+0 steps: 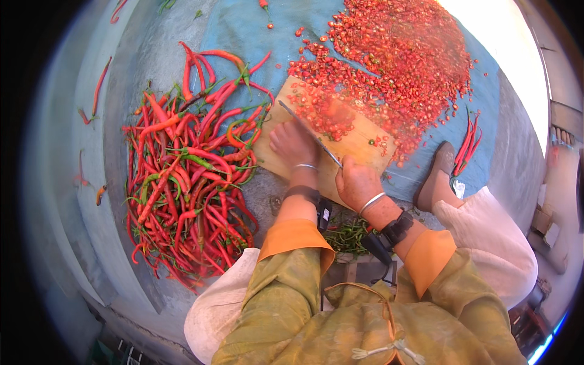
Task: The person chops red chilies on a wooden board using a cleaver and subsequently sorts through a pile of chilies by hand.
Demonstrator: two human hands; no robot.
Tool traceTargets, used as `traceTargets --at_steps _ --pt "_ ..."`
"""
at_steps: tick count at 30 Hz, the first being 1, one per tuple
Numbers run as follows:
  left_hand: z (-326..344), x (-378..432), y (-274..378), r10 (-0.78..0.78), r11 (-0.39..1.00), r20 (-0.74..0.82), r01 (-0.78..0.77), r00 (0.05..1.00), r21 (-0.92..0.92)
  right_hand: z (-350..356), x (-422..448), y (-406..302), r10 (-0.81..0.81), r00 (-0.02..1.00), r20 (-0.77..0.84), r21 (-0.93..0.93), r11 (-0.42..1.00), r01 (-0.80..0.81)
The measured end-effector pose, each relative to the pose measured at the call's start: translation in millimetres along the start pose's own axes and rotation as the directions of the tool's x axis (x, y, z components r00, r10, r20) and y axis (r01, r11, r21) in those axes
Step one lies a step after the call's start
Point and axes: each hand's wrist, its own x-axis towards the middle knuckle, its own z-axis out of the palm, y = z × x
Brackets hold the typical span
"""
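Note:
My right hand (362, 183) grips the handle of a kitchen knife (315, 137), whose blade stands edge-on over a wooden cutting board (365, 159). Left of the blade, my left hand (294, 143) rests low over the board's left part; its fingertips are partly hidden, and I cannot tell whether it holds anything. Chopped red chillies (335, 121) lie on the board beyond the knife. They run on into a large heap of chopped chillies (406, 50) on a blue cloth (283, 27). A big pile of whole red chillies (182, 182), a few of them green, lies to the left of the board.
My shod foot (435, 178) is right of the board, beside a few whole chillies (467, 143). Green chilli stems (346, 237) lie between the board and my body. Stray chillies (100, 86) are on the pale ledge at far left. Straps with small devices circle both wrists.

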Motion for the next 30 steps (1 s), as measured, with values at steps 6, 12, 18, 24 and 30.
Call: traceTargets --at_steps 6,12,18,24,30 --pt "-5 1 3 -0.005 0.996 -0.077 -0.002 0.997 -0.091 2 -2 4 0.027 0.999 0.019 0.035 0.999 -0.028" --pt "-9 7 -1 0.048 0.973 -0.166 -0.084 0.985 -0.215 3 -3 7 0.016 1.000 -0.023 0.082 0.997 -0.014" --pt "-12 2 -7 0.087 0.967 -0.169 -0.124 0.982 -0.221 0 -2 8 0.027 1.000 -0.015 0.086 0.996 -0.026" --pt "-7 -1 -8 0.053 0.991 -0.078 -0.061 0.996 -0.116 -1 -2 8 0.030 0.999 -0.012 0.110 0.994 -0.029" --pt "-10 1 -3 0.076 0.993 -0.083 -0.083 0.994 -0.080 -17 -7 3 0.023 0.999 -0.048 0.155 0.988 -0.016"
